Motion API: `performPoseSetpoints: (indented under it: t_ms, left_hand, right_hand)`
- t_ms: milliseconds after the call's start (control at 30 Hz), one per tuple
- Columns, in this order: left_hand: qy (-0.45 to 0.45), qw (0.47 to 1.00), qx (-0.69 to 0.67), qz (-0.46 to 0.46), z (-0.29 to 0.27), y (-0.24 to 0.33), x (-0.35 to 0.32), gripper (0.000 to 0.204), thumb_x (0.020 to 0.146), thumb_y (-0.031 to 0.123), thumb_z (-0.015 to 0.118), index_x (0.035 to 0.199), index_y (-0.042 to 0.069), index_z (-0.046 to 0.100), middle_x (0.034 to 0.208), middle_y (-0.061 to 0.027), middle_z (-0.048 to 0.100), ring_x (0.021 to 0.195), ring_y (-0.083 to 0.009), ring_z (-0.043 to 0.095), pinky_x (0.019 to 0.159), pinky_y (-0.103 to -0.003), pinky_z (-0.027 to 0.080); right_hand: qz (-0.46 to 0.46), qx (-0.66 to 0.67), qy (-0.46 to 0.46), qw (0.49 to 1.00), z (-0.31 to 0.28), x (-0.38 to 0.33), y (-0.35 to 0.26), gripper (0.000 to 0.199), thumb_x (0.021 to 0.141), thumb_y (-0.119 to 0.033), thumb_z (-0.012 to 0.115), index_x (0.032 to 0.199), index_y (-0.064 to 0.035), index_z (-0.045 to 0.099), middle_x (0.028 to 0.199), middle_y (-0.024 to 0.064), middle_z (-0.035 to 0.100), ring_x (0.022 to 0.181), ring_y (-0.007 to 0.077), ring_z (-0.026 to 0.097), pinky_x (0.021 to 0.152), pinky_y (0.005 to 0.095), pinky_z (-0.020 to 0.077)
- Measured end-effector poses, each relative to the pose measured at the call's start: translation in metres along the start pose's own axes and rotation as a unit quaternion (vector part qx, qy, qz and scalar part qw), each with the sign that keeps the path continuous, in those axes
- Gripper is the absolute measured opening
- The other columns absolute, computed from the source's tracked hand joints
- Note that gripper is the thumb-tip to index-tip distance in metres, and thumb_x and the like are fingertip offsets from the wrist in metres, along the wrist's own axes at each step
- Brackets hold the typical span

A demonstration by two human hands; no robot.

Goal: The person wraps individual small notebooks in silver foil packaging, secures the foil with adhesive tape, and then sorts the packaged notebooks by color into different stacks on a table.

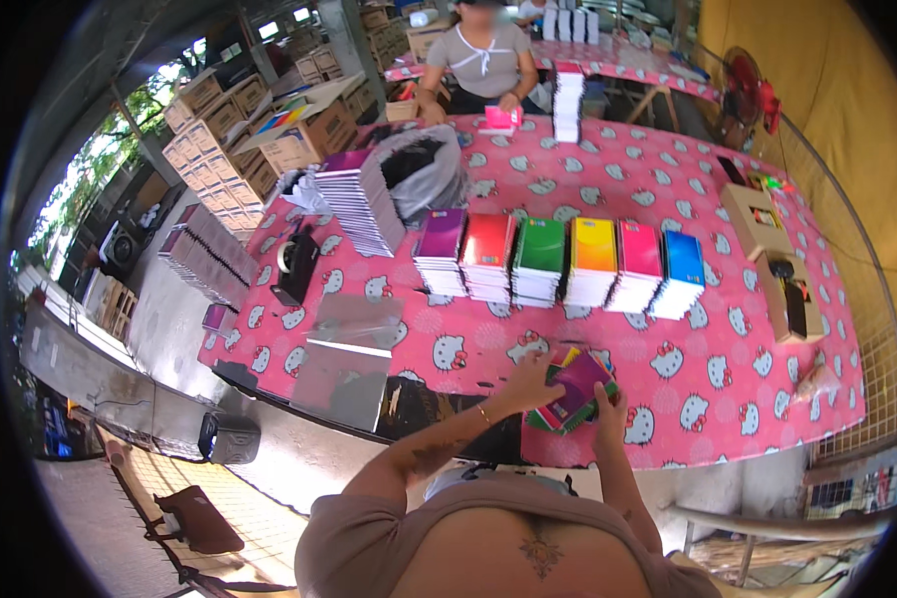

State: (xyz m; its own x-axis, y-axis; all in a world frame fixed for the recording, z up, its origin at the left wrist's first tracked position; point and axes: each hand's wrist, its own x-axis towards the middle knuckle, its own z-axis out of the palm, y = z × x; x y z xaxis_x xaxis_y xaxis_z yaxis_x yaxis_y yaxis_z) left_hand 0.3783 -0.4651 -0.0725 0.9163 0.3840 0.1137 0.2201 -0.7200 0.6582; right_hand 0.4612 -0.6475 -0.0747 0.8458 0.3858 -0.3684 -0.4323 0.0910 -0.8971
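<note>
Near the front edge of the table, both my hands are closed on a small bundle of notebooks (576, 391). A purple cover lies on top, with green, yellow and red covers sticking out unevenly beneath it. My left hand (530, 383) grips the bundle's left side; my right hand (611, 411) holds its right edge. Just beyond stands a row of notebook stacks: purple (440, 234), red (489, 240), green (539, 244), yellow (593, 244), pink (638, 247) and blue (682, 259).
Clear plastic sheets (341, 371) lie left of my arms, near a black tape dispenser (295, 269). A tall purple-topped stack (357, 204) stands beside a plastic bag (447, 169). Cardboard trays (757, 227) sit at the right. Across the pink table, another person (483, 65) handles a pink notebook.
</note>
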Motion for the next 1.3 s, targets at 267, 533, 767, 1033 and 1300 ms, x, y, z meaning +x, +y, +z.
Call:
performPoseSetpoints:
  t_ms: [267,533,767,1033,1300]
  left_hand:
    - [-0.170,0.884,-0.385,-0.204,-0.017,-0.022,-0.007,0.058,0.094,0.023,0.052,0.147,0.002,0.041,0.136,-0.0135,0.054,0.119,-0.0225,0.054,0.099,-0.040,0.043]
    - [0.026,0.980,-0.071,0.183,-0.116,-0.106,-0.110,0.086,0.075,0.006,0.074,0.151,0.006,0.032,0.153,-0.0200,0.035,0.147,-0.0370,0.028,0.119,-0.051,0.025]
    - [-0.045,0.928,-0.088,0.358,-0.165,-0.119,-0.146,0.080,0.069,0.012,0.083,0.137,0.006,0.042,0.145,-0.0176,0.043,0.140,-0.0381,0.036,0.116,-0.054,0.027]
    - [-0.062,0.897,-0.428,0.087,-0.149,-0.148,-0.146,0.089,0.078,0.006,0.082,0.146,0.002,0.025,0.135,-0.0148,0.050,0.124,-0.0211,0.052,0.105,-0.036,0.043]
    - [-0.033,0.925,-0.371,0.078,-0.165,-0.139,-0.158,0.100,0.071,0.022,0.091,0.145,0.011,0.025,0.133,-0.0129,0.051,0.125,-0.0227,0.053,0.105,-0.038,0.044]
  right_hand:
    - [-0.014,0.001,0.008,1.000,0.055,0.001,0.026,0.081,0.074,-0.017,0.086,0.135,-0.0006,0.035,0.117,0.0156,0.053,0.100,0.0229,0.060,0.078,0.0354,0.0555]
    - [0.228,0.120,-0.199,0.945,0.095,-0.029,0.029,0.050,0.081,-0.011,0.075,0.123,-0.0052,0.049,0.097,0.0109,0.066,0.085,0.0250,0.070,0.077,0.0410,0.0616]
    - [0.177,0.044,-0.199,0.963,0.166,-0.096,0.043,0.057,0.092,-0.031,0.068,0.139,-0.0073,0.046,0.125,0.0109,0.062,0.113,0.0222,0.063,0.097,0.0387,0.0526]
    - [-0.212,-0.031,-0.284,0.935,0.189,-0.112,0.105,0.105,0.080,-0.042,0.082,0.155,-0.0038,0.019,0.143,0.0140,0.045,0.133,0.0242,0.045,0.113,0.0425,0.0358]
    - [-0.261,-0.022,-0.215,0.941,0.225,-0.126,0.106,0.116,0.063,-0.020,0.096,0.151,-0.0077,0.022,0.134,0.0125,0.046,0.122,0.0262,0.054,0.104,0.0417,0.0465]
